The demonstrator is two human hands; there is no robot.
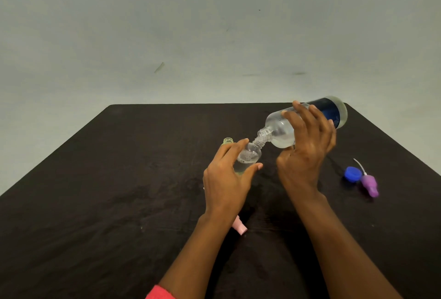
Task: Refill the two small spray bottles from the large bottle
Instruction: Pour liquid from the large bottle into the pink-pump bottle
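Observation:
My right hand (307, 146) grips the large clear bottle (281, 129) with a dark blue label. The bottle is tipped down to the left, and its open neck touches the mouth of a small clear spray bottle (249, 156). My left hand (226, 174) holds that small bottle, which has bubbly liquid inside. A second small bottle (228, 141), yellowish and uncapped, stands just behind my left hand, mostly hidden by my fingers.
A blue cap (352, 174) and a purple spray head (369, 184) with its tube lie to the right on the black table (119, 179). A pink spray head (239, 227) lies partly under my left wrist. A grey wall rises behind the table's far edge.

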